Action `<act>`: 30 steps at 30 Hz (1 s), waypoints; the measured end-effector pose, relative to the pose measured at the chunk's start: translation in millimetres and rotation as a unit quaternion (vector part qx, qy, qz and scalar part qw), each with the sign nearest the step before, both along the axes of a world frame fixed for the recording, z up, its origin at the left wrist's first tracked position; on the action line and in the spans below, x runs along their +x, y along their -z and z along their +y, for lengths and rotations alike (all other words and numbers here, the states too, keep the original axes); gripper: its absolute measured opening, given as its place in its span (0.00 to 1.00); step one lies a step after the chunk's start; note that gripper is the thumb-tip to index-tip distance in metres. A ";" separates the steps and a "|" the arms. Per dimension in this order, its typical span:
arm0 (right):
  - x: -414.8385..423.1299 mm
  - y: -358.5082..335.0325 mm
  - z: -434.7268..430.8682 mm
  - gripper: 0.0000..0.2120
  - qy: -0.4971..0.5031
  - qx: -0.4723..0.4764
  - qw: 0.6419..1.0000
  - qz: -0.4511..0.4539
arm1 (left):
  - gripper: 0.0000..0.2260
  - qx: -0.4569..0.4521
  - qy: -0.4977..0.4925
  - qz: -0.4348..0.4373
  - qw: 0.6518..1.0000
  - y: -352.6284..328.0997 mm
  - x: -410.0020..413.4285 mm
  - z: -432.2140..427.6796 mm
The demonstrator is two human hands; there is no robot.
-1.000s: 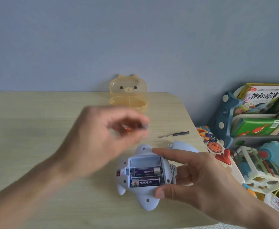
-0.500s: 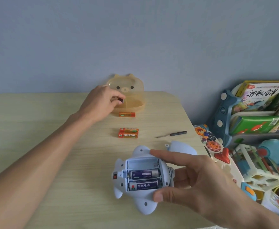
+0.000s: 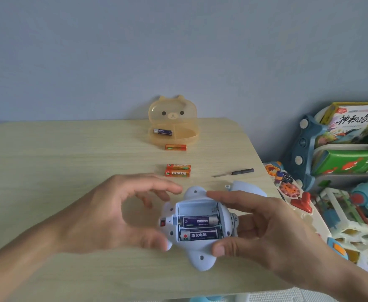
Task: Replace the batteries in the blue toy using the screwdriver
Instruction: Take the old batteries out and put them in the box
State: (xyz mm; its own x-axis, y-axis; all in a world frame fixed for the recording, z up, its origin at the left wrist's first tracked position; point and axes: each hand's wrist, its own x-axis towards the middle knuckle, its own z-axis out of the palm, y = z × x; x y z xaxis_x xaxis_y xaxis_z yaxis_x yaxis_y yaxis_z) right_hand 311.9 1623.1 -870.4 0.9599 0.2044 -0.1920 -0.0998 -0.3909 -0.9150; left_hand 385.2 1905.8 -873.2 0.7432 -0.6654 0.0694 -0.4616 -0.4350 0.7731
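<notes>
Bare table [image 3: 47,171] left; batteries [image 3: 177,171], screwdriver [image 3: 233,172] perhaps crowd behind.

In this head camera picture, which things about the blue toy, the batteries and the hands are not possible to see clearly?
- Blue toy: its front faces down; right hand covers its right side.
- Left hand: motion-blurred fingertips; contact with the toy cannot be told.
- Battery in the bear box: label too small to read.
- Top slot of the compartment: looks empty; contacts unclear.
- Cover: partly behind the right hand.

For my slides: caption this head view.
Right hand holds opened blue toy; left hand reaches for its two old batteries.
</notes>
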 end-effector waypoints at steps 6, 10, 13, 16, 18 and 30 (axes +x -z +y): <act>0.6 2.9 0.5 0.36 -0.008 -0.002 1.000 -0.003 | 0.25 0.020 0.041 -0.112 0.993 0.7 -24.1 -11.2; 1.3 3.4 1.9 0.37 -0.005 -0.018 1.000 -0.013 | 0.20 0.061 0.056 -0.162 0.983 -6.6 -22.9 -36.0; 1.8 3.5 2.7 0.34 -0.007 -0.015 1.000 -0.016 | 0.22 0.072 0.058 -0.180 0.979 -5.1 -18.0 -45.2; 2.7 6.7 2.6 0.35 -0.009 0.001 1.000 -0.024 | 0.32 0.064 0.045 -0.142 0.987 -2.6 -12.7 -38.4; 2.4 6.4 1.6 0.37 -0.009 0.007 0.999 -0.035 | 0.36 0.042 0.036 -0.108 0.993 0.2 -12.0 -30.7; 10.2 -20.2 -7.8 0.29 -0.182 -0.317 0.884 -0.291 | 0.29 -0.086 -0.077 0.050 0.992 13.8 -23.7 -25.2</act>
State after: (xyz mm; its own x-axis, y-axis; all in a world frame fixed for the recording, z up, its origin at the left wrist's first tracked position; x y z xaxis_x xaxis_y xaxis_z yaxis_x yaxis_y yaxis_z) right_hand 322.1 1615.3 -850.2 0.8269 0.5481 0.1253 0.5532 -0.7532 -0.3559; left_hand 361.6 1880.6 -887.0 0.8442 -0.5281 0.0918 -0.3163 -0.3526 0.8807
